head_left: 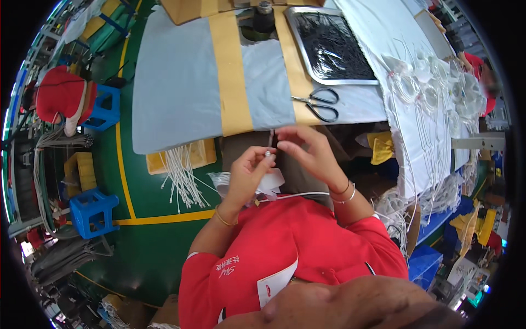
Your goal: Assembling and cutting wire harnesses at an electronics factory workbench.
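Note:
My left hand (248, 174) is closed in a pinch over my lap, just below the table's front edge. A small whitish tip (268, 154) shows between its thumb and forefinger; it looks like a cable end, but is too small to be sure. My right hand (312, 154) is beside it, thumb and forefinger curved and apart, with nothing plainly between them. Near its fingertips a thin, pale upright piece (272, 137) shows at the table edge. A white cable (304, 193) crosses my lap, and crumpled clear plastic (221, 182) lies by my left wrist.
Black-handled scissors (322, 104) lie on the table (175, 93), below a metal tray (312, 72) of thin black pieces. A dark container (264, 21) stands at the back. White cables (183, 178) hang at the front left; bagged, coiled cables (427, 90) cover the right-hand table. Blue stools (94, 211) stand left.

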`<move>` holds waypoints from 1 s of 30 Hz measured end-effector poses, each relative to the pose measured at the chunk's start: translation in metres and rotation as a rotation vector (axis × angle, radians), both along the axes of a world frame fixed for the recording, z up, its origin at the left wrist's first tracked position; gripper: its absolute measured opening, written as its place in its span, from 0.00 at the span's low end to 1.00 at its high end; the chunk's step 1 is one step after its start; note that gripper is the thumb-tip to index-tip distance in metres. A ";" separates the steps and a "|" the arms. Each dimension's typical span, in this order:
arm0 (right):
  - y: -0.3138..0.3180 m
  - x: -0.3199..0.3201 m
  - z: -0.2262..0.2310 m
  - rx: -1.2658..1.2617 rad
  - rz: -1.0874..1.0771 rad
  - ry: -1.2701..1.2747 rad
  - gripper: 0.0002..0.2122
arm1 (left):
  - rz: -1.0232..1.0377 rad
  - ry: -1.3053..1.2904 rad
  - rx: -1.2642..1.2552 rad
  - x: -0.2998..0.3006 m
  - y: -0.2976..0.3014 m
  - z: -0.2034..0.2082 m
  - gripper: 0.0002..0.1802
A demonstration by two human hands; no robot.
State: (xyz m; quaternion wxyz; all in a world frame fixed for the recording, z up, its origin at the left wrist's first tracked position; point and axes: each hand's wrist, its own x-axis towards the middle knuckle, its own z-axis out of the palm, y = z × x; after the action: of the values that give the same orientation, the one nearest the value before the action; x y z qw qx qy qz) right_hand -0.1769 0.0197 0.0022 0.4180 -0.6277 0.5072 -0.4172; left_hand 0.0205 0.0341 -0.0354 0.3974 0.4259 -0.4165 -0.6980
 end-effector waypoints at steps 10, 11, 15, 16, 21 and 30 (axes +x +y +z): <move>0.007 0.009 -0.013 0.163 -0.005 -0.180 0.05 | -0.020 -0.188 -0.198 -0.004 0.005 0.000 0.11; 0.007 0.010 -0.013 0.170 -0.003 -0.201 0.05 | -0.014 -0.202 -0.222 -0.004 0.004 0.000 0.11; 0.006 0.010 -0.016 0.227 -0.001 -0.291 0.05 | -0.009 -0.228 -0.278 -0.001 0.001 0.001 0.11; 0.004 0.011 -0.017 0.256 0.019 -0.352 0.06 | -0.008 -0.188 -0.238 0.000 0.002 0.002 0.11; 0.000 0.011 -0.020 0.395 0.085 -0.597 0.05 | -0.072 -0.001 -0.056 0.012 -0.003 0.006 0.10; 0.009 0.014 -0.024 0.314 0.043 -0.624 0.05 | -0.097 -0.171 -0.172 0.005 -0.007 0.022 0.12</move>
State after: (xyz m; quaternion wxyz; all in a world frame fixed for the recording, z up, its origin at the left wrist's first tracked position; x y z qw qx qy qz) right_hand -0.1630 0.0289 -0.0221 0.6529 -0.4084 0.3999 -0.4969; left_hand 0.0251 0.0276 -0.0136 0.3614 0.4273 -0.5273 -0.6393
